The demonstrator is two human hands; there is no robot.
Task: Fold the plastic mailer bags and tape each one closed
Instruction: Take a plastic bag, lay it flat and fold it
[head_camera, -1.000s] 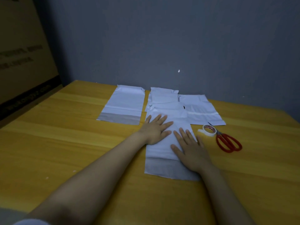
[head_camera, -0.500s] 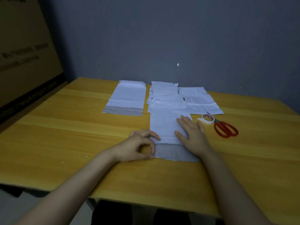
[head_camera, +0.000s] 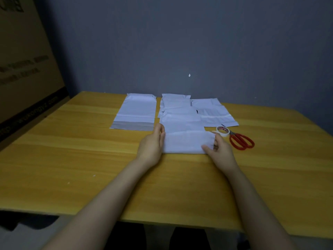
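Observation:
A white plastic mailer bag (head_camera: 185, 141) lies mid-table, its near end folded up over itself into a doubled band. My left hand (head_camera: 151, 143) holds the left end of that fold, fingers pointing away from me along the bag's edge. My right hand (head_camera: 220, 150) pinches the right end between thumb and curled fingers. A roll of white tape (head_camera: 223, 131) lies just beyond my right hand, touching red-handled scissors (head_camera: 240, 140).
Three more mailer bags lie flat behind: one at the left (head_camera: 137, 112) with its grey strip showing, one in the middle (head_camera: 175, 101), one at the right (head_camera: 214, 112). The wooden table (head_camera: 72, 150) meets a grey wall. A cardboard box (head_camera: 23, 69) stands at the left.
Both hands left the flat bag, took its near end and folded it up and away from me; the grey strip is now covered. The camera view has pulled back.

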